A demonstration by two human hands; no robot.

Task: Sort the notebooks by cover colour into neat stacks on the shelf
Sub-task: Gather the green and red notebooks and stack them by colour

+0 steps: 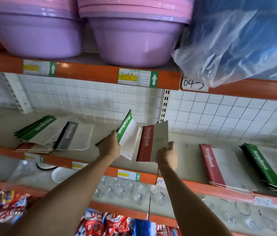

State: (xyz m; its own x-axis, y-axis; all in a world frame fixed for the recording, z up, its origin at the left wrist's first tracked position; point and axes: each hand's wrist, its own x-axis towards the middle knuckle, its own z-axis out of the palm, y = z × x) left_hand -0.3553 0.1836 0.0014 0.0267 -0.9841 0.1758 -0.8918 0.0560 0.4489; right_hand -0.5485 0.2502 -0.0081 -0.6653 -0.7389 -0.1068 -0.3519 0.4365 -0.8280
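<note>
At the centre of the frame the left hand (110, 145) is gripping a green notebook (126, 133), fingers curled round its lower edge, holding it tilted up above the shelf (185, 150). Just right of it, the right hand (167, 155) is pinching the bottom corner of a red notebook (153, 143), which is also standing tilted (the two covers are nearly touching at their inner edges). At the left of the frame an untidy pile (54, 133) of green, grey and red-backed notebooks is lying on the same shelf. At the right a red stack (217, 166) is lying beside a green stack (263, 166). Purple basins (134, 40) are sitting on the shelf above, in the upper part of the frame.
</note>
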